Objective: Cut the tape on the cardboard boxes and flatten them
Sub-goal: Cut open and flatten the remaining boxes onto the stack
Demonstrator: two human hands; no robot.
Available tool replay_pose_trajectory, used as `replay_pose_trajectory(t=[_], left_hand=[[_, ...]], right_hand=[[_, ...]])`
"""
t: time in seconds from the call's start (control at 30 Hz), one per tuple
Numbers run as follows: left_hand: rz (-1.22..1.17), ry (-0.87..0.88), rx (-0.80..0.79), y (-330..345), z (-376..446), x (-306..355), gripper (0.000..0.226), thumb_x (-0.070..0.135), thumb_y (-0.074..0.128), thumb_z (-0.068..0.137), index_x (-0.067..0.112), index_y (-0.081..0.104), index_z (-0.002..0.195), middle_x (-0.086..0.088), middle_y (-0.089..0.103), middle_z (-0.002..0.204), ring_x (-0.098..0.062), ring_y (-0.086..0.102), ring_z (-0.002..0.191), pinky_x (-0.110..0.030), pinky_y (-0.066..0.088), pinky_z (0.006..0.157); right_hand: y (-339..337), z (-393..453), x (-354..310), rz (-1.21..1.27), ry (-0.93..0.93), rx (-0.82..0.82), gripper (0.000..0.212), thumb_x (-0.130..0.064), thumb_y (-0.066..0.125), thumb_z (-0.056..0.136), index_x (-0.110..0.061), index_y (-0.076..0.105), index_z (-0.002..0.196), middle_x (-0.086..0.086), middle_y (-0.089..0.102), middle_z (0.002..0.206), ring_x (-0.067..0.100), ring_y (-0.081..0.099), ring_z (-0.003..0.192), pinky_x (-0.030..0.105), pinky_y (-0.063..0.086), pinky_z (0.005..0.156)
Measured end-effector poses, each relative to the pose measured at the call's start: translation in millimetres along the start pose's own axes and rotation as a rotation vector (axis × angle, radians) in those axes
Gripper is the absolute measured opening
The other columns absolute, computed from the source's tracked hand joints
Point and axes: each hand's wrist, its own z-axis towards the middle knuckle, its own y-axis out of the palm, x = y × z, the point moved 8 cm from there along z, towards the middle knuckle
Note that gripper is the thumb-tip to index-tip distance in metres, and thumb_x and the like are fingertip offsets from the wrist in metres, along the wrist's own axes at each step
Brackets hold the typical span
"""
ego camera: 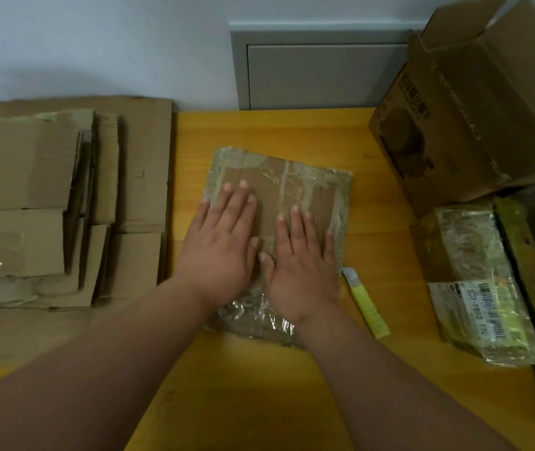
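- Left hand point(224, 252) and right hand point(302, 271): both flat, fingers straight, palms pressing side by side on the box point(305, 187); neither holds anything.
- Box: taped, pressed nearly flat at the bench point(292, 131) centre, directly beneath both hands; its long axis runs near to far.
- Cutter point(365, 304): yellow, on the bench just right of the box, nearest the right hand.
- Stack point(64, 196): flattened cardboard at left, nearer the left hand; the pressed box probably goes there.
- Unflattened boxes point(474, 102): at right, seemingly awaiting cutting.
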Motion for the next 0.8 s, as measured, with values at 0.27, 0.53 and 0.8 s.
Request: replay_pose_trajectory(t=[0.27,0.53,0.8], left_hand=[[0.010,-0.135,-0.231,51.5,-51.0,-6.7,0.067,0.055,-0.013,0.091,0.025,-0.033,0.147,0.005,-0.043,0.153,-0.015,-0.040,0.140,-0.042,-0.019,0.119],[0.112,-0.171,-0.156,34.0,-66.0,9.6,0.067,0.053,0.010,0.098,0.028,-0.018,0.153,0.006,-0.025,0.161,-0.025,-0.022,0.149,-0.057,-0.008,0.114],[0.003,-0.155,-0.202,38.6,-102.3,22.5,0.086,0.076,0.023,0.086,0.028,0.012,0.157,-0.001,0.009,0.164,-0.024,0.003,0.150,-0.054,0.013,0.115]], right_hand=[[11.9,-48.5,-11.1,-0.091,-0.106,0.042,0.067,-0.055,0.000,0.097,-0.023,-0.016,0.154,0.001,-0.031,0.159,0.019,-0.032,0.145,0.052,-0.020,0.115],[10.4,-61.7,-6.6,-0.034,-0.102,0.006,0.070,-0.054,0.021,0.099,-0.028,-0.016,0.153,-0.001,-0.032,0.159,0.022,-0.034,0.144,0.051,-0.022,0.114],[-5.2,-104.7,34.9,0.595,0.432,0.109,0.082,-0.023,0.066,0.084,-0.016,0.022,0.153,0.012,0.022,0.156,0.029,0.022,0.142,0.036,0.018,0.116]])
